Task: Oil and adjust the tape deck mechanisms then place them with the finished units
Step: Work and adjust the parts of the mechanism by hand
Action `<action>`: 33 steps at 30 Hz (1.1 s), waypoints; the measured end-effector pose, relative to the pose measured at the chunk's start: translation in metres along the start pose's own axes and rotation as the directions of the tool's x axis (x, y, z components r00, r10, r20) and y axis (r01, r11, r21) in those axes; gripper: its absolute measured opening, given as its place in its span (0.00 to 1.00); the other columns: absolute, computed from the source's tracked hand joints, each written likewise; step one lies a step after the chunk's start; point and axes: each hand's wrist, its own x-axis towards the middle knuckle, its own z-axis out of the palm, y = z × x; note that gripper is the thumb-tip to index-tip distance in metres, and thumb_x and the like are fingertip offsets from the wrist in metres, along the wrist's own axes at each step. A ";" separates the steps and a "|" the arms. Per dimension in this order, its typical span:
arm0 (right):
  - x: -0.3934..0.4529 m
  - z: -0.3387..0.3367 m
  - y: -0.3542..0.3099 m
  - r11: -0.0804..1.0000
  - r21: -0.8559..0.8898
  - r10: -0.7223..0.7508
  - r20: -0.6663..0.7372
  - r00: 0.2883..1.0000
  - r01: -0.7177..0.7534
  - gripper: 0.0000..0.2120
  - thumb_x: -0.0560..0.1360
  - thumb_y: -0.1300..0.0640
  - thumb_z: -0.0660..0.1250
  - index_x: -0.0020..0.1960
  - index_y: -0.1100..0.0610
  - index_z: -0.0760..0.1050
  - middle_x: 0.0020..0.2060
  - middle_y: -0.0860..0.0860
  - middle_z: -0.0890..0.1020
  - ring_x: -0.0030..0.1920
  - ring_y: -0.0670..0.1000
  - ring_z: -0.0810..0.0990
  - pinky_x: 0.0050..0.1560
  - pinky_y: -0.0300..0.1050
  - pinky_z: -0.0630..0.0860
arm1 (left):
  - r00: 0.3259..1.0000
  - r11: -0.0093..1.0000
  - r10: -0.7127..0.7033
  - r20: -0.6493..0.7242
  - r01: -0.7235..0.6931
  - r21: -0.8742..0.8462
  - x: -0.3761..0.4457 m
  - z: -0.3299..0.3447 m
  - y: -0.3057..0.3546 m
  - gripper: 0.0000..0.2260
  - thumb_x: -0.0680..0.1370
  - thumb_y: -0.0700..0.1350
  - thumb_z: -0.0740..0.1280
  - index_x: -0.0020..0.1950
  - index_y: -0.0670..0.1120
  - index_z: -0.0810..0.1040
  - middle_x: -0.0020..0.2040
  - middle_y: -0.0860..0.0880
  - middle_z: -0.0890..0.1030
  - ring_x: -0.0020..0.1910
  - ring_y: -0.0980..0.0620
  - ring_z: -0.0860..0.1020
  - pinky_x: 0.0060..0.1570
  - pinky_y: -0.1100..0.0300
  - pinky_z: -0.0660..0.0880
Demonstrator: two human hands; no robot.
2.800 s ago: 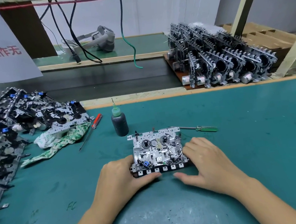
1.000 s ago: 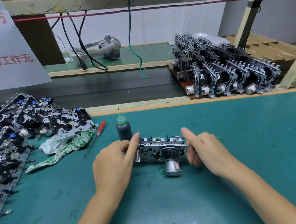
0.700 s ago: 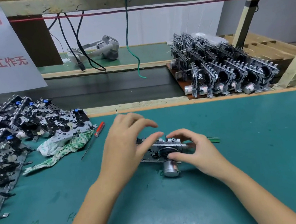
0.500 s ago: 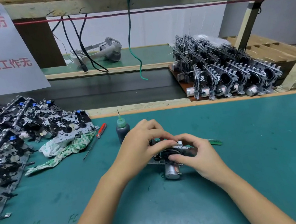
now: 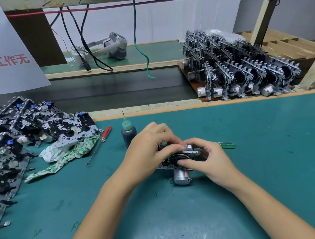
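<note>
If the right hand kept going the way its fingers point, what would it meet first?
Its fingers curl leftward round the metal tape deck mechanism, so the right hand would likely meet the left hand first; their fingertips look almost touching, though depth is unclear.

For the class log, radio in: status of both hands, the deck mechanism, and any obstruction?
Left hand and right hand both grip the tape deck mechanism, tipped on edge, motor toward camera. Oil bottle upright just behind. Nothing obstructing.
</note>
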 end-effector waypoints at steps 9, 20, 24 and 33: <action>0.001 -0.001 0.003 1.000 -0.024 -0.004 -0.004 1.000 0.004 0.14 0.66 0.63 0.77 0.47 0.49 0.81 0.44 0.50 0.84 0.48 0.52 0.81 0.54 0.47 0.75 | 0.999 1.000 -0.009 -0.037 0.009 0.001 -0.004 0.002 0.000 0.09 0.73 0.52 0.68 0.43 0.50 0.85 0.37 0.59 0.74 0.42 0.55 0.69 0.43 0.57 0.68; 0.001 0.001 0.007 0.998 -0.017 -0.060 -0.002 0.998 0.060 0.12 0.65 0.57 0.75 0.47 0.47 0.80 0.44 0.46 0.84 0.48 0.48 0.81 0.53 0.42 0.75 | 0.999 1.000 -0.020 -0.029 0.020 -0.001 -0.004 0.002 0.000 0.06 0.73 0.51 0.69 0.43 0.51 0.85 0.38 0.57 0.75 0.42 0.55 0.69 0.44 0.58 0.67; -0.001 0.004 0.009 0.997 0.028 -0.069 -0.004 0.998 0.069 0.13 0.65 0.58 0.74 0.49 0.50 0.80 0.45 0.49 0.84 0.47 0.49 0.81 0.51 0.39 0.75 | 0.999 1.000 -0.024 -0.028 0.023 -0.015 -0.005 0.002 -0.002 0.07 0.73 0.51 0.67 0.42 0.52 0.85 0.37 0.57 0.76 0.42 0.56 0.69 0.43 0.62 0.66; -0.016 -0.021 0.013 0.834 -0.543 -0.061 0.078 0.995 0.094 0.25 0.65 0.36 0.70 0.60 0.39 0.73 0.53 0.33 0.75 0.58 0.36 0.71 0.60 0.34 0.67 | 0.999 0.999 -0.043 -0.023 0.043 -0.002 -0.003 0.004 -0.002 0.04 0.73 0.54 0.67 0.41 0.62 0.80 0.38 0.57 0.76 0.43 0.57 0.69 0.43 0.65 0.65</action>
